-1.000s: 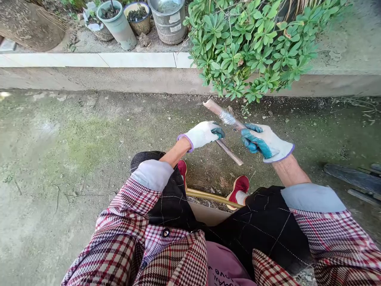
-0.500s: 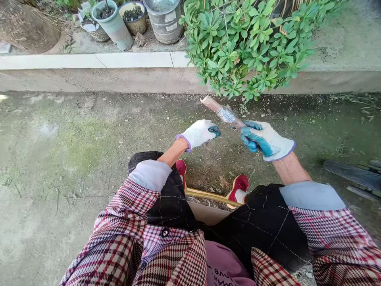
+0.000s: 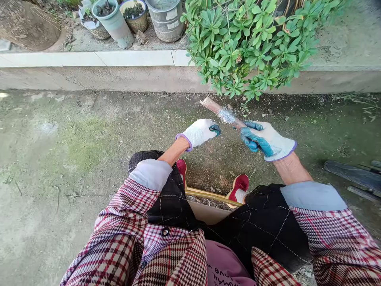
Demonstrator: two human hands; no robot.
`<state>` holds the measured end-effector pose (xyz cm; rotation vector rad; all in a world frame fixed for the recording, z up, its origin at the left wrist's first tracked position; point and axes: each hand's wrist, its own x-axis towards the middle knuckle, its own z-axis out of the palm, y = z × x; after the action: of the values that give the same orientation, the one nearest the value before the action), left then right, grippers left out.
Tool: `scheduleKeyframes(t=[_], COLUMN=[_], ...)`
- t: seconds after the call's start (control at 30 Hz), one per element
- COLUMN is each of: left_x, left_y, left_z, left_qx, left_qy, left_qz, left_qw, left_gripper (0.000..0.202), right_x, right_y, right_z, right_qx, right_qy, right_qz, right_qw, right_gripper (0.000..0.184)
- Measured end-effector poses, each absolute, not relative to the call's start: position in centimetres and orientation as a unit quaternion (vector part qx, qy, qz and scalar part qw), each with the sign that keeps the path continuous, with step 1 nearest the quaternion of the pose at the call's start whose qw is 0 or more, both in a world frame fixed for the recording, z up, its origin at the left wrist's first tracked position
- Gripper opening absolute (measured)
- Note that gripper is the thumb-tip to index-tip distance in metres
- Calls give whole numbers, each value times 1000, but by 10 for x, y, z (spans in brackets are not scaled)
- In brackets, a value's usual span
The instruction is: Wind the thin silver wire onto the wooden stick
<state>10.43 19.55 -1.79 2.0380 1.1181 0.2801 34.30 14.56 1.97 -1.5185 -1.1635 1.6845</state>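
Note:
My right hand (image 3: 264, 139), in a white glove with a blue-green coated palm, is wrapped round the lower end of a brown wooden stick (image 3: 212, 105). The stick tilts up to the left, and its far end looks rough. Thin silvery wire (image 3: 226, 114) is wound in many turns about its middle, just beyond my fingers. My left hand (image 3: 202, 133), gloved alike, is a short way left of the stick and apart from it. Its fingers are curled closed and face the stick; whatever they hold, if anything, is hidden.
A low ledge with white tiles (image 3: 133, 58) runs across ahead, bearing plant pots (image 3: 114, 24), a metal bucket (image 3: 166, 20) and a leafy green bush (image 3: 238, 51) that hangs over its edge. Red shoes (image 3: 239, 186) rest on the ground below. A dark object (image 3: 351, 172) lies at right.
The view has shifted very slightly. Both hands keep almost the same place, and the right still grips the stick. The wire turns look a little different.

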Motion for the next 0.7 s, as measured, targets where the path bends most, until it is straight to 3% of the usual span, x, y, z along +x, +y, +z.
scheduleKeyframes(t=[0.3, 0.37, 0.57, 0.7], left_x=[103, 104, 103, 104], left_y=[197, 197, 200, 203], left_z=[-27, -26, -19, -20], left_qx=[798, 774, 590, 549], left_qy=[441, 439, 327, 337], left_qz=[119, 126, 220, 242], left_qw=[392, 438, 705, 726], left_gripper=[26, 27, 27, 23], right_x=[344, 344, 351, 353], right_y=[145, 144, 148, 148], right_z=[18, 20, 20, 17], right_qx=[-564, -562, -554, -557], right_qy=[-420, -418, -396, -388], right_qz=[640, 640, 640, 634], right_qw=[311, 315, 357, 370], right_gripper=[47, 48, 41, 36])
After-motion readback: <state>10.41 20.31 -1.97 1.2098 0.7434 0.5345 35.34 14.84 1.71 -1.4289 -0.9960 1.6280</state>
